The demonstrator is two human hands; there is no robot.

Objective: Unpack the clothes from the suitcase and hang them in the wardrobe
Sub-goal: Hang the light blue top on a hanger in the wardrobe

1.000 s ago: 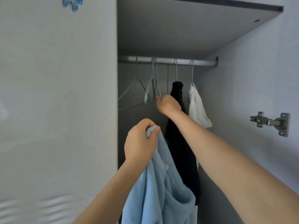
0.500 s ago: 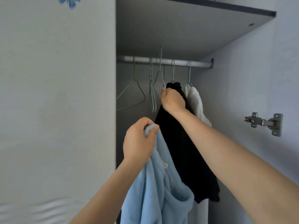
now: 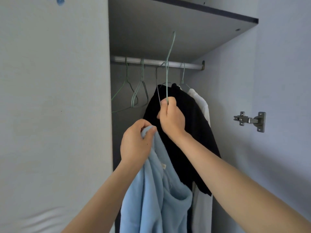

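Presently listed: a light blue fleece garment (image 3: 156, 195), bunched at its top in the closed fingers of the left hand (image 3: 136, 145) and held hanging before the open wardrobe (image 3: 223, 91). A green wire hanger (image 3: 167, 78) is gripped low down by the curled right hand (image 3: 171, 118), its hook raised above the rail (image 3: 151, 61). Empty green hangers (image 3: 139, 95), a black garment (image 3: 185, 132) and a white garment (image 3: 200, 105) are hung on that rail. A metal hinge (image 3: 250, 121) is mounted on the right-hand panel.

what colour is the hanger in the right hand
Pale green wire hanger, pinched by the right hand; seen in the head view.
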